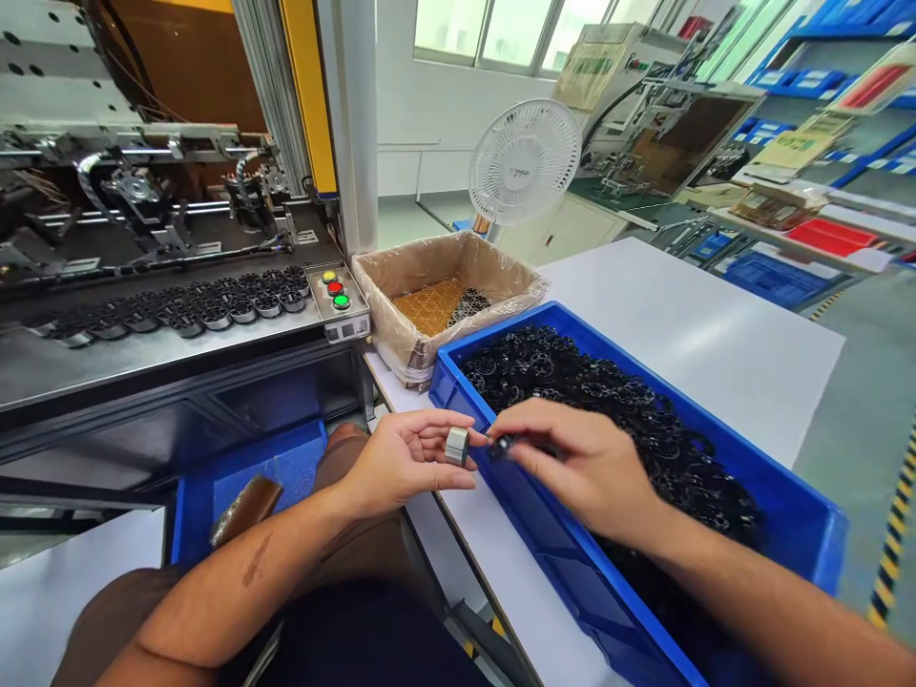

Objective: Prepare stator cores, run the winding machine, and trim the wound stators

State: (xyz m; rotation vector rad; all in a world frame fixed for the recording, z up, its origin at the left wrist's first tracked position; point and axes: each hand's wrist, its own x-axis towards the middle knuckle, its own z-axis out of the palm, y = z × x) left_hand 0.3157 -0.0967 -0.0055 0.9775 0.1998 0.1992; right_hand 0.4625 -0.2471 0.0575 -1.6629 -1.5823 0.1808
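Note:
My left hand (407,458) is closed on a short silver metal ring (456,446) with a dark edge, held between the thumb and fingers. Close beside it, my right hand (579,458) pinches a small black plastic part (503,446), partly covered by the fingers. A small gap shows between the ring and the black part. Both hands are over the near edge of a long blue bin (551,549), which is filled with a heap of similar black parts (630,401).
A plastic-lined box (379,296) stands behind the bin. On the left, rows of black-and-silver rings (215,310) sit on the machine ledge, next to a button box (338,301). A white fan (526,162) is farther back. A blue tray (301,468) is below the ledge.

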